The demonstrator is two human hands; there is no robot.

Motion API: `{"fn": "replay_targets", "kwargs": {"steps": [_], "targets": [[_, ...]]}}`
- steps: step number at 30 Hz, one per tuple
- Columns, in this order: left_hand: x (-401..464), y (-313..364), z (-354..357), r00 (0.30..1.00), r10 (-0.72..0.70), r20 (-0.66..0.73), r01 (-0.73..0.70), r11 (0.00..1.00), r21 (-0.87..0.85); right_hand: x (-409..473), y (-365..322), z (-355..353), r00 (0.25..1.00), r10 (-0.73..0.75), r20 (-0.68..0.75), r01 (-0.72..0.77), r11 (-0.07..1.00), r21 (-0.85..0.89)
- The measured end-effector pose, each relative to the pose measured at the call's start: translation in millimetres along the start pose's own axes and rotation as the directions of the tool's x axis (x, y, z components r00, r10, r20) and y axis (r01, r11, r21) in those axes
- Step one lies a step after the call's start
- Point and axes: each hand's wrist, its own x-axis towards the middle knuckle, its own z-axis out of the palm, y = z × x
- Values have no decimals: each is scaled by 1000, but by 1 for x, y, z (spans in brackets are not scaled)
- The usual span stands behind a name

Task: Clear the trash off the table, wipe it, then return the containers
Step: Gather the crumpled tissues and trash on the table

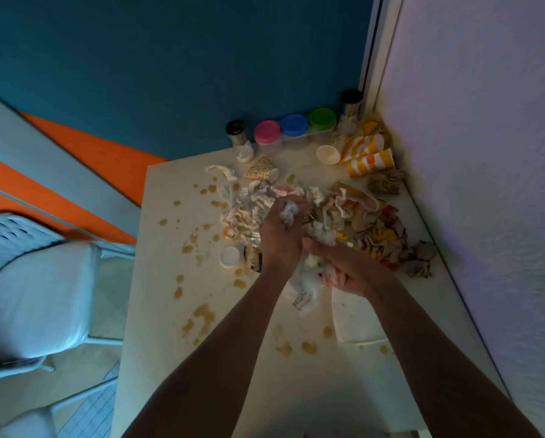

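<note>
A: Right, from the head camera: both hands are in the trash (343, 216), mid-surface (170, 311). The left hand (280, 238) has its fingers curled round a white wad (288, 213); the right hand (343, 267) cups crumpled paper (309, 279) from below, fingers closed on it.

B: And the containers?

A: The tubs (293, 128) stand along the back edge, well apart from the hands.

B: Best approach, then?

A: I'd say pack the wads tight into one bundle before lifting, so nothing drops into the brown spills (201, 317). Sweep the cups (366, 153) in the far corner next, and leave wiping for later.
</note>
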Motion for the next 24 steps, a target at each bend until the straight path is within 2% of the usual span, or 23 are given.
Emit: {"fn": "replay_targets", "kwargs": {"steps": [2, 4, 6, 10, 15, 19, 24], "targets": [[-1, 3, -5, 995, 3, -103, 0, 999, 34, -4, 2, 7, 997, 62, 42, -58, 994, -90], [-1, 6, -14, 994, 49, -98, -45, 998, 45, -4, 5, 12, 994, 100, 35, -91, 976, -197], [-7, 7, -26, 995, 80, -68, -76, 996, 54, 1, 10, 17, 997, 81, -4, -80, 970, -229], [-22, -3, -45, 996, 74, 56, -78, 994, 82, 18, 22, 22, 992, 28, -124, -42, 993, -109], [-38, -35, -80, 964, 148, 222, -204, 945, 256, 33, 32, 44, 991, 10, -135, 9, 990, 139], [-36, -42, -121, 966, -41, 255, -23, 969, 244, 49, 59, 68, 989, 9, -148, 10, 992, 126], [-23, -50, -183, 977, -55, 208, -1, 965, 261, 59, 90, 102, 989, -18, -144, 25, 999, 43]]}}
